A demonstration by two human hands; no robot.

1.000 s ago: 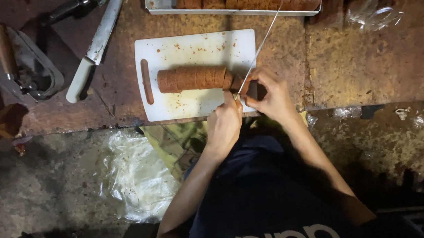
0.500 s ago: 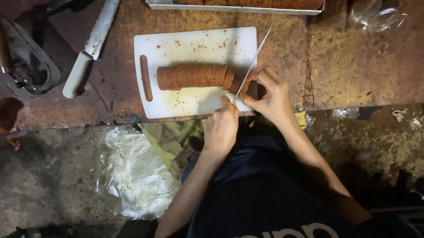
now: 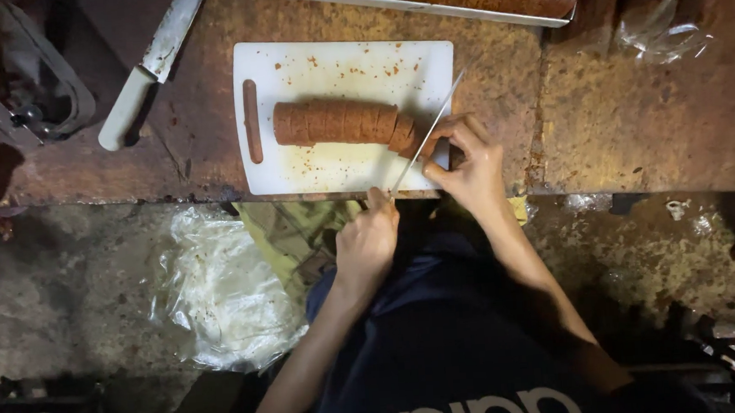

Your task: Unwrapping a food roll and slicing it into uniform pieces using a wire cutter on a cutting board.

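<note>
Head view, looking straight down: slicing of a brown log-shaped loaf (image 3: 337,122) is in hand, judged from the cut lines that already run across nearly its whole length. It lies lengthwise on a white cutting board (image 3: 297,172) on a worn brown counter (image 3: 635,131). Left hand (image 3: 368,242) is closed around the handle of a thin knife (image 3: 427,135), its blade set aslant at the loaf's right end. Right hand (image 3: 465,168) has its fingers curled against that same end, just beside the blade, steadying the last slices (image 3: 404,133). Judged requirement for the next cut: keep the blade aslant to match, fingertips clear of the edge. A second, large knife (image 3: 151,67) lies well apart, and a tray of cut slices (image 3: 423,3) sits beyond the board
</note>
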